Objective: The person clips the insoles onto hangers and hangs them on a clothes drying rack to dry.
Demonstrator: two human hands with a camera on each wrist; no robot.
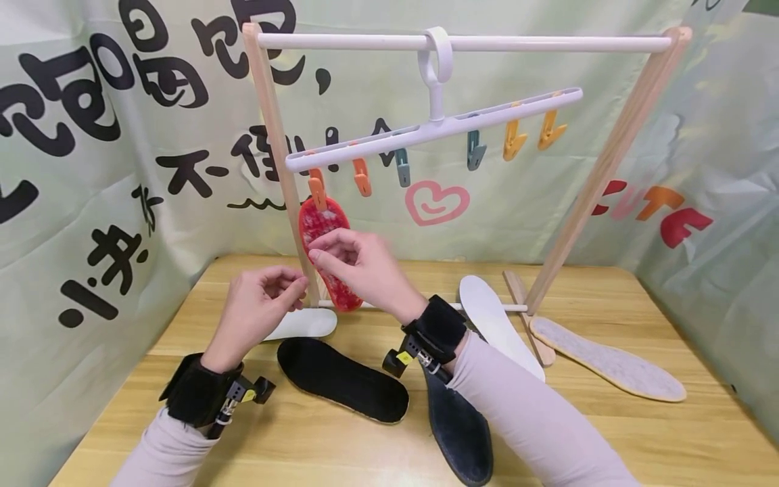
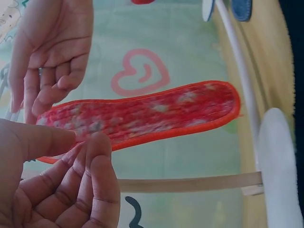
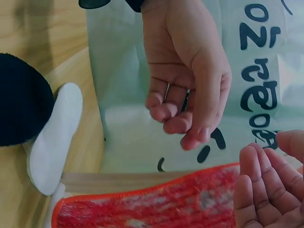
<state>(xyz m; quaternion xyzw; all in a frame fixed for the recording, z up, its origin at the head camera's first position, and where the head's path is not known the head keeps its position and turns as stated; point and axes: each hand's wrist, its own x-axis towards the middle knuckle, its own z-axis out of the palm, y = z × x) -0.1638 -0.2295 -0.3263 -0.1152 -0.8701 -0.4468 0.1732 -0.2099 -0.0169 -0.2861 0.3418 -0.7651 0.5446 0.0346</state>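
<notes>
A red insole [image 1: 347, 291] with mottled pale patches and an orange-red edge hangs from the leftmost orange clip [image 1: 317, 189] on a white hanger [image 1: 395, 138]. In the head view my right hand [image 1: 368, 267] overlaps the insole's middle, its fingers loosely bent with nothing gripped. Left of the insole, my left hand [image 1: 252, 308] is raised with relaxed, bent fingers and holds nothing. The left wrist view shows the left hand [image 2: 66, 180] in front of the clipped end of the insole [image 2: 175, 111], the right hand [image 2: 54, 52] beyond it.
The hanger hooks over a wood-and-white rack's top bar [image 1: 548, 44]; other orange, grey-blue [image 1: 475, 150] and yellow [image 1: 514, 140] clips hang from it. On the table lie a black insole [image 1: 343, 379], a dark blue one [image 1: 459, 426], white ones [image 1: 496, 318] and a grey one [image 1: 608, 358].
</notes>
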